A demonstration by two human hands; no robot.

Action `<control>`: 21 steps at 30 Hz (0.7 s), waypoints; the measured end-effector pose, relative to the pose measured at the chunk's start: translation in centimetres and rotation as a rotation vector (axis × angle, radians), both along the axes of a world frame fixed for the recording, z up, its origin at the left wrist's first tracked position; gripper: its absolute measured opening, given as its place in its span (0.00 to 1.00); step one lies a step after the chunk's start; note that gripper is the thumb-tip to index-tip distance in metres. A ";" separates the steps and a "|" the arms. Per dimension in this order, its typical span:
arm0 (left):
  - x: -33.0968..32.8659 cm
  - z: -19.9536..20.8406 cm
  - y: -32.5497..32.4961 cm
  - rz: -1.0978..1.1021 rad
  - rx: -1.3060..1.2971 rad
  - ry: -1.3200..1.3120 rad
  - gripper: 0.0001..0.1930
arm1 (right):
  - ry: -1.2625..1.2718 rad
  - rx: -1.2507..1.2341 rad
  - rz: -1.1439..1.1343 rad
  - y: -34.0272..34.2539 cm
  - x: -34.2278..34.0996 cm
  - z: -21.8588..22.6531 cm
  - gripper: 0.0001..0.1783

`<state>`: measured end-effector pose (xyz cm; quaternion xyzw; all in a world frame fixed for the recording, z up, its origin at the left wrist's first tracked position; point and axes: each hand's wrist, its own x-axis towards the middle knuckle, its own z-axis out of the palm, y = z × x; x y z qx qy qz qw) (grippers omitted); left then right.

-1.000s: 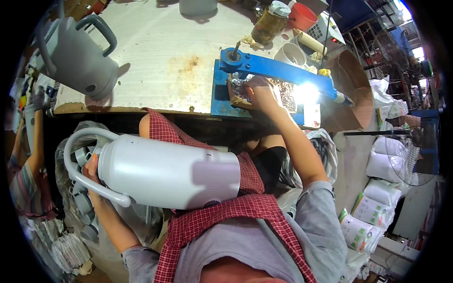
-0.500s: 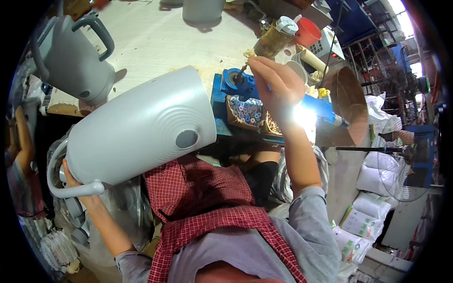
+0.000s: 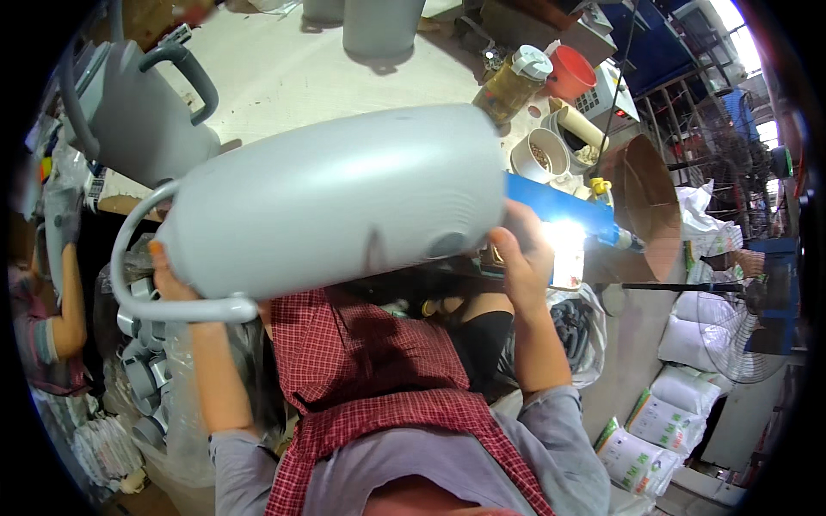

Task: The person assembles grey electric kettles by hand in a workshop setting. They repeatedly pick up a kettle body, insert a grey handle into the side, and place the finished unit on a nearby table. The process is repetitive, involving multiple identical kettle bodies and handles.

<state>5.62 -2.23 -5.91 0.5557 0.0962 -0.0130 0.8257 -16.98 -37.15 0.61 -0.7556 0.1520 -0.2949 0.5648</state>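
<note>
A large light-grey jug-shaped plastic shell point(image 3: 344, 206) lies sideways across the middle, held in both hands above the table's near edge. Its curved handle point(image 3: 129, 258) points left, and a dark oval patch shows on its lower side near the right end. My left hand point(image 3: 175, 282) grips the handle end, fingers partly behind the shell. At the opposite end my right hand point(image 3: 525, 254) closes on the rim, thumb on the near side and fingers mostly hidden. Behind the right hand a blue bench machine point(image 3: 559, 202) shows only in part, beside a bright lamp point(image 3: 564, 245).
Another grey jug point(image 3: 138, 112) with a dark handle stands at left. At the back right are a lidded bottle point(image 3: 514, 84), a red cup point(image 3: 570, 72) and a white cup point(image 3: 540, 155). A fan point(image 3: 744, 322) and white sacks point(image 3: 641, 456) stand right. Another person's arm point(image 3: 67, 301) shows far left.
The shell has moved right and turned more level, now covering much of the blue machine. My right hand has come down from above the machine and taken hold of the shell's right end.
</note>
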 end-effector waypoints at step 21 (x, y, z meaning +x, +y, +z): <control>-3.4 -3.9 -20.9 -0.324 0.054 -0.595 0.30 | -0.421 0.352 -0.489 -8.3 -7.1 -5.5 0.10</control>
